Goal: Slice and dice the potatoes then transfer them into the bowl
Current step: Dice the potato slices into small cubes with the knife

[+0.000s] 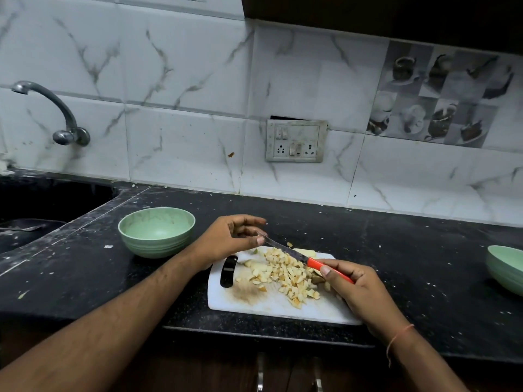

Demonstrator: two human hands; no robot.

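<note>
While pale yellow diced potato pieces (285, 274) lie heaped on the white plastic cutting board (271, 302), right hand (356, 287) grips orange-handled steel knife (294, 254), left hand (232, 239) pinches blade tip. Empty green round bowl (156, 232) just left on black speckled bench (410, 258).

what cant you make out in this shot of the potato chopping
All from the head view:
- Second green bowl: cut off by the right edge, contents unseen.
- Knife tip: hidden behind the left hand fingers.
- Board corner: covered by the right hand.
- Sink: too dark, cut by the left edge.
- Near green bowl: looks empty, but specks unclear.
</note>
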